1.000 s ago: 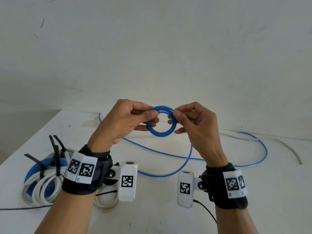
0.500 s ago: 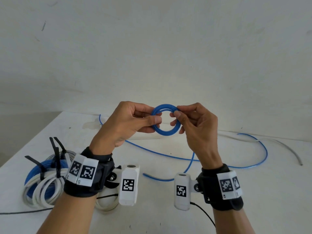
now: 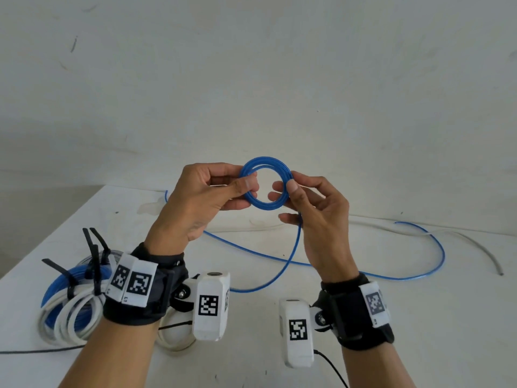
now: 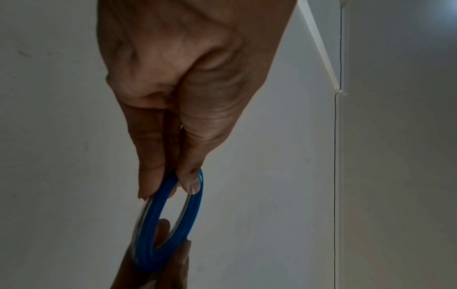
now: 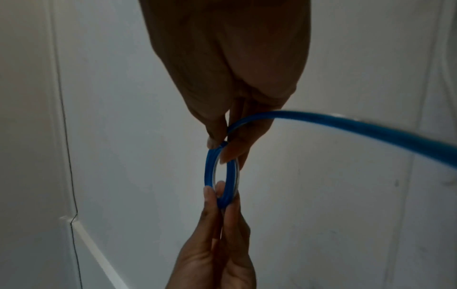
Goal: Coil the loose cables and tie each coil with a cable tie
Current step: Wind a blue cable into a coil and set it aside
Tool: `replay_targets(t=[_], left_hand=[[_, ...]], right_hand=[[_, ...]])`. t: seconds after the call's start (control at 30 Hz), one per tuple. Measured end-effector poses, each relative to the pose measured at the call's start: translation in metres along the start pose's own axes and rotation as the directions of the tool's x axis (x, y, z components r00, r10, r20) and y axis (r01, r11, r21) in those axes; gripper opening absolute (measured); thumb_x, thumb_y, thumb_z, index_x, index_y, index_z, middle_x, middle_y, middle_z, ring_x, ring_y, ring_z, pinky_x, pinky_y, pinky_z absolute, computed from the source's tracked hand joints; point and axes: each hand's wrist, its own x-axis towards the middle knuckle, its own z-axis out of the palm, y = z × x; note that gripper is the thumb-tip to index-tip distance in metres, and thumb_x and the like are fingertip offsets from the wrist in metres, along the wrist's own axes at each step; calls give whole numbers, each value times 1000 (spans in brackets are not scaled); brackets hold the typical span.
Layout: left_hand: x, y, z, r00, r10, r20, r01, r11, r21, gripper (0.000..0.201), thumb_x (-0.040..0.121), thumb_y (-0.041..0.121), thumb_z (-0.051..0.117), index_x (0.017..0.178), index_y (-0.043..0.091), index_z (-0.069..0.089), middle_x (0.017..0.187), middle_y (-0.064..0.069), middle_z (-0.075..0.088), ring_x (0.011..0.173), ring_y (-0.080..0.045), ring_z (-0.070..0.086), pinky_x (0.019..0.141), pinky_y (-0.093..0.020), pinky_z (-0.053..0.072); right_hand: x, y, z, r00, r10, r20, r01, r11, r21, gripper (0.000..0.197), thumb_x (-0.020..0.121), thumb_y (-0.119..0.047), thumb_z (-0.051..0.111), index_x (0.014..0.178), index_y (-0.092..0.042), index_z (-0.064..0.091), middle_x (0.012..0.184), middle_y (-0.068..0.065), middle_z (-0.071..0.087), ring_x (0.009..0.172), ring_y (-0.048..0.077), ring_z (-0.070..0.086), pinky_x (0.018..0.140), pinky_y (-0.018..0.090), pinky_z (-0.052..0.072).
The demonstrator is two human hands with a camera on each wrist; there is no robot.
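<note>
A small blue cable coil [image 3: 264,167] is held up in the air above the white table [image 3: 419,317]. My left hand [image 3: 246,189] pinches its left side between thumb and fingers, also seen in the left wrist view on the coil [image 4: 193,207]. My right hand [image 3: 288,189] pinches the coil's right side [image 5: 210,166], and the loose blue cable [image 3: 291,256] runs down from it onto the table and loops off to the right [image 3: 439,247]. In the right wrist view the loose cable [image 5: 371,131] leaves between thumb and finger.
Finished blue and white coils [image 3: 70,309] with black cable ties [image 3: 93,247] lie at the table's left. A grey cable [image 3: 475,245] runs along the back right. A thin black wire [image 3: 33,352] lies at the front left edge.
Both hands have lifted the coil a little higher and shifted right. More loose cable has been drawn up, and the slack loop on the table has shrunk.
</note>
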Motion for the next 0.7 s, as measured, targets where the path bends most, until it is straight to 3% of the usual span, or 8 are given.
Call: replay_targets(t=[0.13,0.2,0.27,0.33,0.43,0.53,0.7], left_hand=[[2,-2,-2,998,-17,65,9,993,121,39,78,21,79,114,8,72,92,-13,78,90,-26,76,76,-31,62],[3,-2,-4,992,-50,118,26,980,197,46,82,31,74,124,12,67,98,-10,78,95,-23,76,83,-34,61],[1,-2,-4,980,-92,174,49,970,237,45,93,44,58,125,13,66,98,-6,78,95,-20,74,88,-36,59],[0,-5,3,959,-169,228,117,967,227,49,103,46,43,118,6,67,83,-6,73,80,-21,71,88,-41,60],[0,-11,18,944,-242,224,191,954,229,50,106,46,41,109,-1,60,64,-3,55,60,-14,56,88,-47,61],[1,-12,24,956,-237,174,173,931,323,50,106,49,37,103,4,57,60,0,50,59,-12,52,83,-42,62],[2,-10,21,963,-227,144,152,901,406,57,106,51,32,69,12,52,53,9,44,52,-6,46,75,-30,62]], right_hand=[[3,6,0,998,-52,-39,49,997,-66,11,97,-9,65,108,-7,69,92,11,79,81,25,77,55,25,54],[6,6,-7,996,-69,56,77,981,-176,10,97,-5,66,105,-8,71,91,10,79,79,25,77,57,27,56],[8,3,-13,984,-61,168,109,950,-294,11,96,-4,67,102,-11,72,89,8,79,78,23,76,61,30,59],[8,0,-17,974,-55,221,136,919,-369,12,95,-4,67,101,-12,74,88,6,78,78,21,76,64,32,60],[6,-2,-16,964,-69,256,175,891,-418,12,95,-5,68,99,-14,76,86,1,77,77,19,75,65,30,60],[5,0,-14,961,-93,261,206,868,-452,13,95,-7,69,98,-17,77,85,-4,77,77,18,74,62,25,58],[4,2,-8,962,-107,250,210,876,-433,11,95,-8,68,99,-15,77,85,-5,77,77,17,74,61,21,55]])
